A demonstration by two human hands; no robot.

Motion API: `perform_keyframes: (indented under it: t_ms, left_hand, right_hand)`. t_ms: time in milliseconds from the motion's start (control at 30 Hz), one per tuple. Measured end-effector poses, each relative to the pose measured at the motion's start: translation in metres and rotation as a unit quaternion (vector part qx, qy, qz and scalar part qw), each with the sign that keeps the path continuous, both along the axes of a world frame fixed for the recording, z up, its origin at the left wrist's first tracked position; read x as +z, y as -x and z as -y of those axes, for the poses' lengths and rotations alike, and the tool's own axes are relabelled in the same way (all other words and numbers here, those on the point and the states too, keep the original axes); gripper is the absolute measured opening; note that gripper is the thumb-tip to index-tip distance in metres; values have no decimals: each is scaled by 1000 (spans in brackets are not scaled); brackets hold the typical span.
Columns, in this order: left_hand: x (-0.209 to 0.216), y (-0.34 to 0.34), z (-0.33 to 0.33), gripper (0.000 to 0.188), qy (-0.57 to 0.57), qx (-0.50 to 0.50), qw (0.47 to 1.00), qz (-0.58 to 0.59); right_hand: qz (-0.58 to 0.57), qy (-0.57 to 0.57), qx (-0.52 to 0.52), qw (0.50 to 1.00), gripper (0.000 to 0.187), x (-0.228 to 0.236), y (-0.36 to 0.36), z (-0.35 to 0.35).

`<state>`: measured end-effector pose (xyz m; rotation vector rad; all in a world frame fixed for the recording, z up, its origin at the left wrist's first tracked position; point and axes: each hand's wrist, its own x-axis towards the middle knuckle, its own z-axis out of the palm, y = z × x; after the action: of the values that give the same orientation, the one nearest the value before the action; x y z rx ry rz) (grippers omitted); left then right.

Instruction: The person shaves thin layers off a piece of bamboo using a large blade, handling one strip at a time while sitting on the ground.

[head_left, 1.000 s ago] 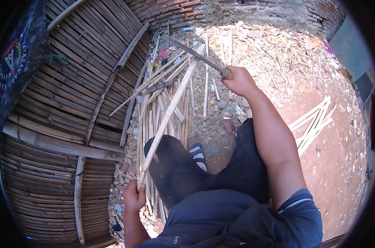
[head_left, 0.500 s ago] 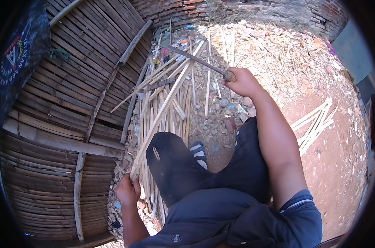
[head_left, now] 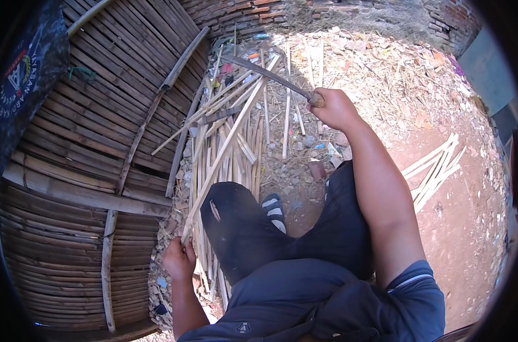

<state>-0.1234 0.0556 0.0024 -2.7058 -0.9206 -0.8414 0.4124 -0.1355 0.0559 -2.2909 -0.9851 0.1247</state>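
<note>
My left hand (head_left: 179, 259) is closed around the near end of a long pale bamboo strip (head_left: 231, 145), beside my bent left knee. The strip slants away from me to the upper middle, over a pile of similar strips (head_left: 218, 165). In my right hand (head_left: 334, 108) is the wooden handle of a machete (head_left: 279, 79). Its long dark blade points to the left and crosses the far end of the held strip; whether they touch, I cannot tell. Beneath the far strips lies a short dark piece of wood (head_left: 220, 115).
A bamboo-slat wall (head_left: 93, 142) rises close on my left, with a dark printed banner (head_left: 25, 74) on it. Brick wall (head_left: 247, 14) closes off the far side. Litter and rubble (head_left: 379, 74) cover the ground ahead. More bamboo strips (head_left: 436, 171) lie on bare soil to the right.
The machete and my right hand have shifted slightly farther away from me. The held strip's far end has moved a little left, and my left hand slightly right.
</note>
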Motion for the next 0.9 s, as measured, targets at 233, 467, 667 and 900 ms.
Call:
perform_keyframes:
  t_ms: [233,467,667,900]
  left_hand:
    - [-4,-16,1,25,-9,-2,1000,24]
    - [-7,10,-5,25,20,4,1000,16]
    - [-23,28,-10,27,37,5,999,12]
    - [-13,24,-5,26,61,-27,998,22]
  right_hand:
    - [134,70,215,965,26,6,50,-14]
    - [56,3,39,998,32,-4,5,-7]
    - [7,-59,-3,998,33,-6,-1,5]
    - [131,-64,42,988,31,-7,7,-4]
